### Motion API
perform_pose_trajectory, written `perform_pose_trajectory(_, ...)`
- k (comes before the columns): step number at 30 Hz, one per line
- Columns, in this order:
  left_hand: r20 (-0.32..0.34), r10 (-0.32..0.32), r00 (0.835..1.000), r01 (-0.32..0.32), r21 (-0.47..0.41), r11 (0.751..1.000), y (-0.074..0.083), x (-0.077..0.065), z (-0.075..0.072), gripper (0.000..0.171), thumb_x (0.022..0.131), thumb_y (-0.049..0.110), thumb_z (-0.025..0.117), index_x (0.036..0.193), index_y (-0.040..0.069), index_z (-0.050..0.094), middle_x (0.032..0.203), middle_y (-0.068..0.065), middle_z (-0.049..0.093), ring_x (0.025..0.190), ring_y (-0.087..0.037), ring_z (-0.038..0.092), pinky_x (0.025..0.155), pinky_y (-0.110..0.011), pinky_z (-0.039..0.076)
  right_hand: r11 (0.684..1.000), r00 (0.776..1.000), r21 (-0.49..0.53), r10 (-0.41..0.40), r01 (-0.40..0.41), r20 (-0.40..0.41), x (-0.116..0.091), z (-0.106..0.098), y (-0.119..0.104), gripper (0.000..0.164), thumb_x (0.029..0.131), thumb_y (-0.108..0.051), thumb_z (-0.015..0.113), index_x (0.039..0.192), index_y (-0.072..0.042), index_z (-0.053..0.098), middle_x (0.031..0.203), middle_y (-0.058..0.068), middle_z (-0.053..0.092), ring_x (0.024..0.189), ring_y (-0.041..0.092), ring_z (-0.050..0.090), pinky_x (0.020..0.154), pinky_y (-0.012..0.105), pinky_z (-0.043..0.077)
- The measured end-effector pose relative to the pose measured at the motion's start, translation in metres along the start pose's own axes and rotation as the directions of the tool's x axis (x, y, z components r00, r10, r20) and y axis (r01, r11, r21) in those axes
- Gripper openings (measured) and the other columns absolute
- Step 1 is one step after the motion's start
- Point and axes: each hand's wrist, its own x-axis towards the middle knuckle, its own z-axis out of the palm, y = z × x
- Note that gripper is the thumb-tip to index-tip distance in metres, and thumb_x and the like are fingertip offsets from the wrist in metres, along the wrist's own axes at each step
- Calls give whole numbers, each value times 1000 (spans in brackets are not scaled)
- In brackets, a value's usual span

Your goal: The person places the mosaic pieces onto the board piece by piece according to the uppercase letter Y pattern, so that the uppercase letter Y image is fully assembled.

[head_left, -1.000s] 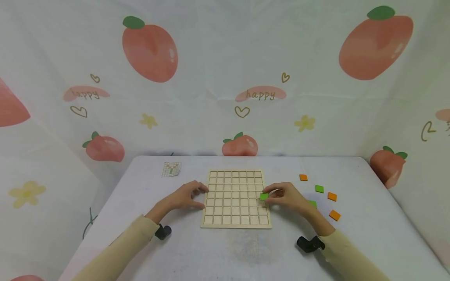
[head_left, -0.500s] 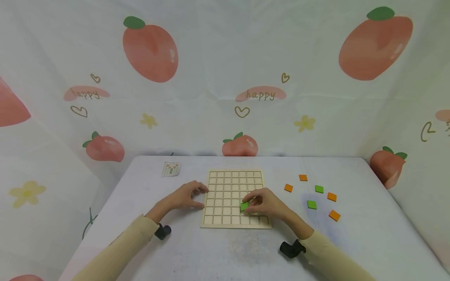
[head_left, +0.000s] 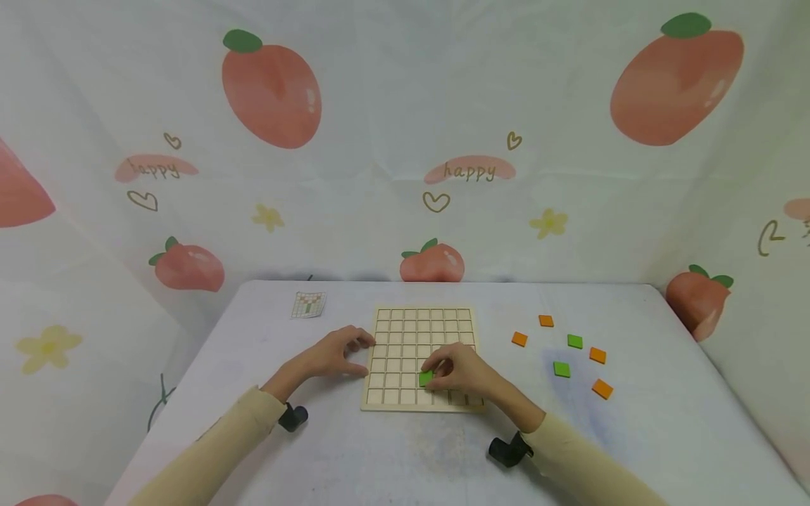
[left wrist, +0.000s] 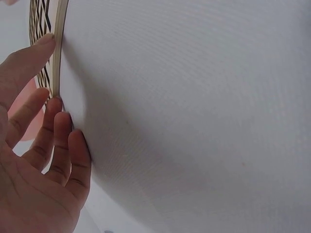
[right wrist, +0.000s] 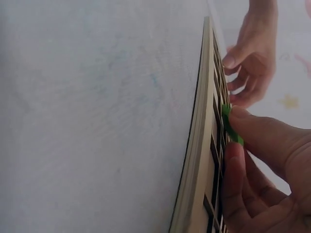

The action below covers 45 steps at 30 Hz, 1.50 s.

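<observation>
A pale wooden grid board lies flat on the white table. My right hand is over its lower middle, pinching a green square tile between thumb and fingers. In the right wrist view the green tile is tilted, one edge right at the grid cells. My left hand rests at the board's left side with relaxed fingers. The left wrist view shows that thumb on the board's frame and the other fingertips close by the edge. Cells under my right hand are hidden.
Right of the board lie several loose orange tiles and two green tiles. At the back left is a small paper card with a coloured grid pattern. A fruit-printed curtain hangs behind the table.
My right hand has carried the green tile leftward from the board's right edge to its lower middle, uncovering an orange tile at right. The left hand has stayed put.
</observation>
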Motion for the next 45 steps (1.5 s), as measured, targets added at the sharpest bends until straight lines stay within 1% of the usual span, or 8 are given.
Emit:
perform_pose_trajectory(5,2,-15,1000,15,3,1000,1,1,0,54,82,20,87,127,5,62,123,-6,61,107,-25,58,89,-42,50,999,1000,-43,20,-19,2,2,1,-2,20,82,-2,84,100,-3,76,88,0,69,72,9,63,65,27,54)
perform_pose_trajectory(9,1,-30,1000,30,1,1000,2,1,-1,55,82,19,88,128,5,62,123,-6,61,107,-26,57,90,-44,49,999,1000,-47,26,-26,5,3,1,-4,20,82,-2,84,100,-3,76,90,1,68,72,9,62,66,26,53)
perform_pose_trajectory(15,4,-31,1000,31,-1,1000,2,3,-1,55,81,19,88,128,5,61,122,-6,61,106,-25,57,90,-43,49,999,1000,-39,4,-4,4,5,2,-4,19,82,-1,84,99,-3,76,94,2,67,72,8,61,66,27,54)
perform_pose_trajectory(19,6,-38,999,38,-2,999,1,3,-1,56,81,19,88,128,6,61,123,-5,61,106,-24,57,91,-43,49,998,1000,-51,23,-23,1,6,3,-4,18,82,-1,84,98,-4,77,94,1,66,71,7,61,65,26,53)
perform_pose_trajectory(27,8,-23,1000,23,-7,1000,0,3,-1,55,81,18,88,128,5,61,122,-5,61,106,-24,58,91,-43,49,996,998,-73,56,-56,-2,6,6,-6,19,81,-1,84,98,-6,77,93,-1,66,71,9,60,64,26,52)
perform_pose_trajectory(33,9,-20,1000,21,-9,1000,0,2,-1,55,82,18,88,128,5,61,122,-6,61,105,-24,58,90,-42,49,995,998,-78,55,-55,4,6,7,-7,20,81,-2,85,99,-5,77,95,0,67,70,10,60,64,27,52)
perform_pose_trajectory(39,11,-13,1000,13,-12,1000,0,2,-1,54,82,18,88,128,5,61,122,-6,61,105,-24,58,89,-41,49,998,999,-44,45,-44,16,5,3,-5,23,82,-5,85,104,-4,76,97,1,70,72,11,61,67,27,53)
perform_pose_trajectory(45,10,21,1000,-21,-17,1000,0,2,-1,53,82,16,88,126,3,62,119,-7,61,105,-24,58,92,-39,49,1000,1000,20,7,-7,14,-1,-5,3,22,88,-12,82,107,-4,75,99,1,70,79,16,66,75,31,55)
